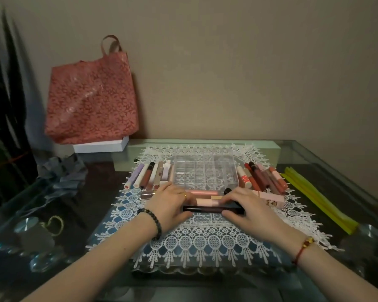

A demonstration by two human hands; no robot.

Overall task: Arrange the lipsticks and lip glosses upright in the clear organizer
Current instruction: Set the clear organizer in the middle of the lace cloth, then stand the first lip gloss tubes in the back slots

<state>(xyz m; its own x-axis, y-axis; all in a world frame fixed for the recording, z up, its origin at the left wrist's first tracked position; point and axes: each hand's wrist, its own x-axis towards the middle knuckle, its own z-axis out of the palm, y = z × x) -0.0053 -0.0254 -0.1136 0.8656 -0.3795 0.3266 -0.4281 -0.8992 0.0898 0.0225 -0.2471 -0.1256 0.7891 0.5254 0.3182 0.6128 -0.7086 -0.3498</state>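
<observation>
The clear organizer (205, 171) stands empty at the back of the white lace mat (205, 240), its grid of compartments showing. Rows of lipsticks and glosses lie flat to its left (147, 175) and right (263, 177). Three tubes lie crosswise in front of it: a peach gloss (202, 192), a pale pink tube (207, 202) and a dark tube (207, 208). My left hand (168, 203) and right hand (247, 205) rest on the ends of these tubes, fingers curled over them. Whether either hand actually grips a tube is unclear.
A pink floral tote bag (92, 94) leans on the wall at back left, on a white box (100, 146). Yellow strips (319, 199) lie at the right. A pink boxed lipstick (271, 198) lies by my right hand. The glass table (52, 214) has crumpled grey paper at left.
</observation>
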